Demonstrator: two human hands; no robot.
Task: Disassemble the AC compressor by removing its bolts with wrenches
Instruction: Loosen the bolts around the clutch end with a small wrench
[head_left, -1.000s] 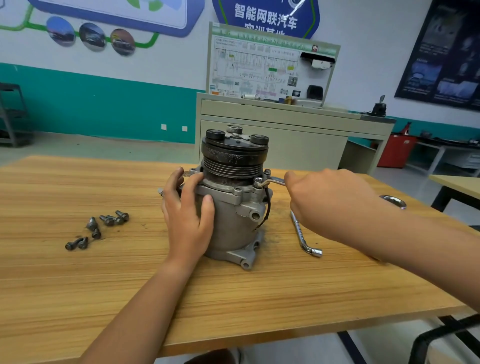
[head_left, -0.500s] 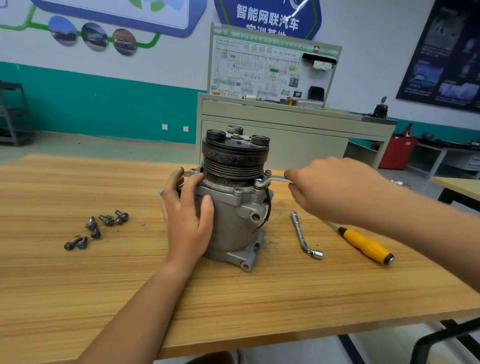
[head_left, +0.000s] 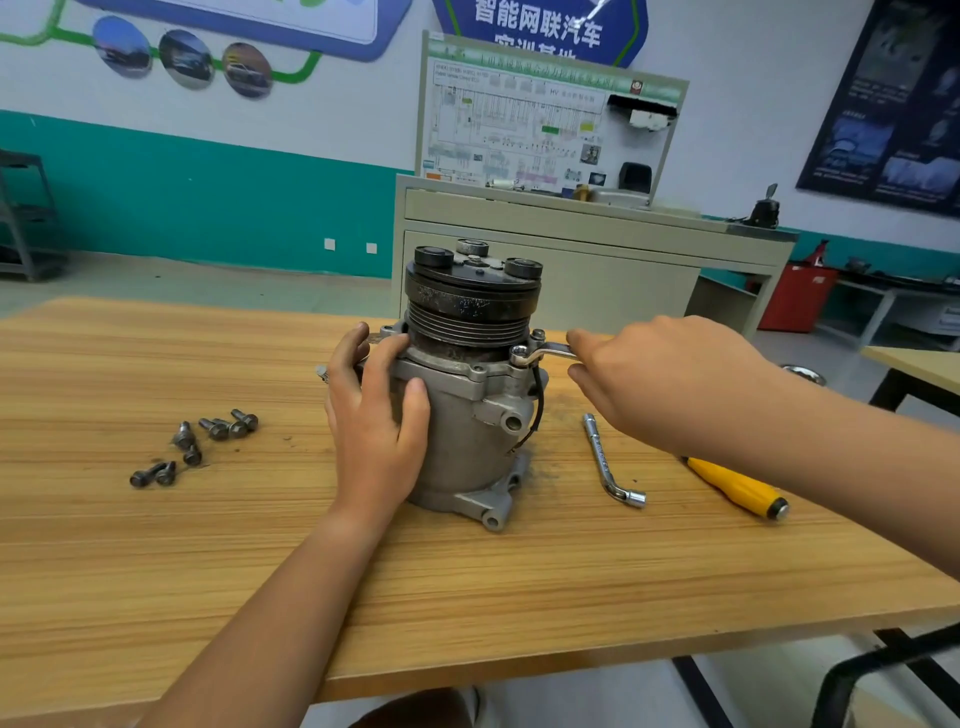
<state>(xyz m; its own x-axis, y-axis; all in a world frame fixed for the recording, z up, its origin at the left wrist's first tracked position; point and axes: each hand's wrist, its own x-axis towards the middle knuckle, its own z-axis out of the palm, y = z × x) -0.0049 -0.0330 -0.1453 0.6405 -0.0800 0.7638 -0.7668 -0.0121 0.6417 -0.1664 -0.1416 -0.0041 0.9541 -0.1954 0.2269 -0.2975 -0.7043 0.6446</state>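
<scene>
The AC compressor (head_left: 467, 415) stood upright on the desk (head_left: 467, 597), pulley end up. The left hand (head_left: 376, 415) wrapped its fingers round the housing. The ring wrench (head_left: 545, 355) sat on a flange bolt (head_left: 518, 355) at the compressor's right. Its long axis ran rightward into the right hand (head_left: 660, 379), whose fingers clasped the handle. The wall sign (head_left: 540, 26) read "智能网联汽车"; the training board's (head_left: 519, 124) print was too small to read.
</scene>
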